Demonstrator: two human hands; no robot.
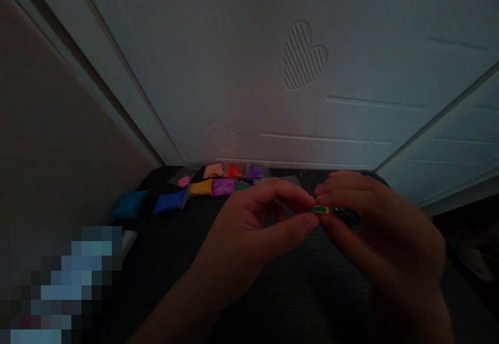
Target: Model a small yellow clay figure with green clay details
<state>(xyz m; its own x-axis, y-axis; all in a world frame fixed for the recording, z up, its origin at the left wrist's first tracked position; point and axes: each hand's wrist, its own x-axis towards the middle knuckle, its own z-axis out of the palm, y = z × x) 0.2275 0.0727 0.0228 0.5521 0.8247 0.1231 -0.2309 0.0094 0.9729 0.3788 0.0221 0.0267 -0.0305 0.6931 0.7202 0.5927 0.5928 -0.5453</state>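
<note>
Between my two hands is a small green and yellow piece (322, 209), raised over the dark table. The thumb and index finger of my left hand (265, 224) close in on it from the left. My right hand (374, 219) pinches it from the right, thumb below and fingers above. The fingertips of both hands meet around the piece and hide its edges. Some dark, shiny tools (346, 215) lie partly hidden behind my right hand.
Along the back of the dark table (175, 250) lie several coloured packets, among them a blue packet (169, 201), an orange one (200, 187) and a teal one (129, 203). A white panel (234, 74) with embossed hearts rises behind. A pixelated patch covers the lower left.
</note>
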